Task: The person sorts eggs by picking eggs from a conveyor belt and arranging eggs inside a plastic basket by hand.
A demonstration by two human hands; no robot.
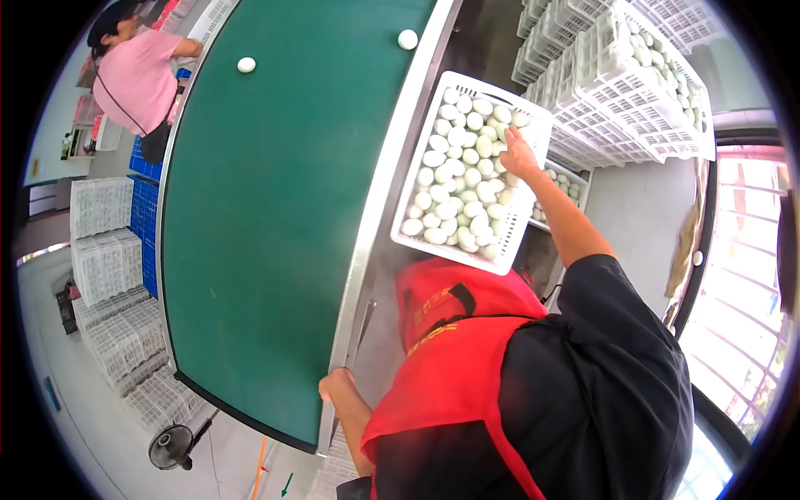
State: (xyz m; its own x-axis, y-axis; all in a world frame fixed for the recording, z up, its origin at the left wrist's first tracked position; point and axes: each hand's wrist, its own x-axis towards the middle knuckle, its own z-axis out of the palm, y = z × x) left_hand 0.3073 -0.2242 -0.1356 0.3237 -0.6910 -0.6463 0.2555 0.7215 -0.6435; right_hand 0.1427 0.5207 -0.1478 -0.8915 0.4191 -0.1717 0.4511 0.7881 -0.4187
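Note:
My right hand (518, 155) is over the right side of a white plastic crate (403, 231) filled with pale eggs (471, 179). Its fingers stretch toward the eggs near the crate's upper right, and no egg shows in its grip. Down at the near end of a long green belt table (267, 233), my left hand (337, 384) is closed over the metal edge rail (354, 283). Two single eggs lie on the belt's far part, one white egg (246, 64) toward the left and another egg (407, 39) by the right rail.
Stacked white crates (621, 92) with eggs stand at the upper right. Another egg crate (560, 185) sits lower, beside mine. Left of the belt are blue crates (143, 225), white crates (108, 267), a fan (172, 447) and a person in pink (137, 75).

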